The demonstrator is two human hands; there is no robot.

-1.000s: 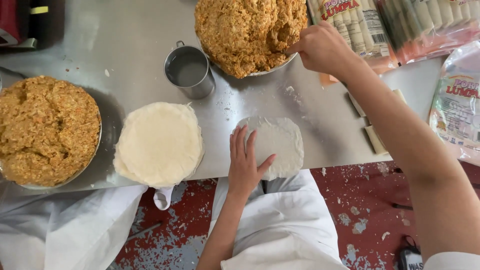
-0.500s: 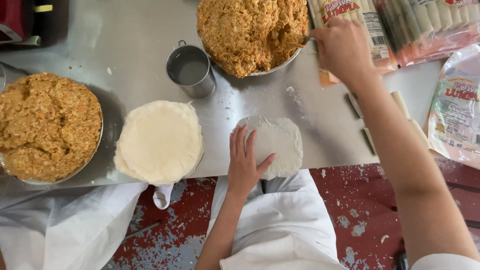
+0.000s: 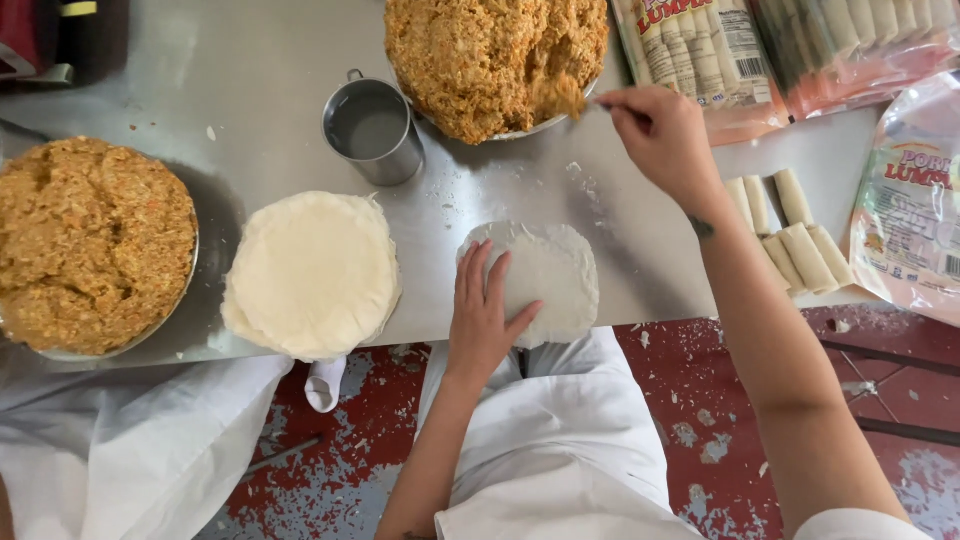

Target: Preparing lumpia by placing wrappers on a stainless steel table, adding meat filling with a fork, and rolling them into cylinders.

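A single round wrapper (image 3: 545, 275) is laid flat at the near edge of the steel table (image 3: 250, 90), and it is pressed down by the left hand (image 3: 483, 315), whose fingers are spread flat over its left part. The right hand (image 3: 660, 135) is closed around a thin utensil (only partly seen), on whose tip a clump of filling (image 3: 557, 95) is carried just over the rim of the far bowl of filling (image 3: 480, 55). A metal cup (image 3: 373, 130) stands left of that bowl. A stack of wrappers (image 3: 312, 272) lies left of the single wrapper, and a second bowl of filling (image 3: 90, 245) sits at the far left. Finished rolls (image 3: 790, 230) are lined up to the right, beside plastic packages (image 3: 915, 200).
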